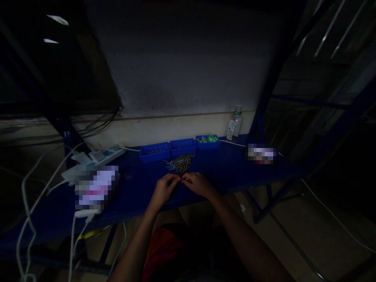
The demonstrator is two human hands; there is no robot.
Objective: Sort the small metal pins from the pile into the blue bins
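Both my hands meet above the front of the blue table (229, 168), just on the near side of a small pile. My left hand (166, 188) has thumb and forefinger pinched together. Opposite it, my right hand (198, 183) is pinched in the same way, its fingertips almost touching the left ones. Whatever lies between the fingertips is too small and dark to name. The pile (183, 162) is made of many small dark and brass-coloured pieces, with thin silvery pin-like ends sticking out on its left side.
Behind the pile stand a blue tray with thin metal pieces (155, 157), a second blue tray (183, 152) and a third with green plastic wrap (207, 145). A clear bottle (234, 127) stands at the back right. A white power strip (113, 156) with cables lies left. Two blurred-out objects lie on the table.
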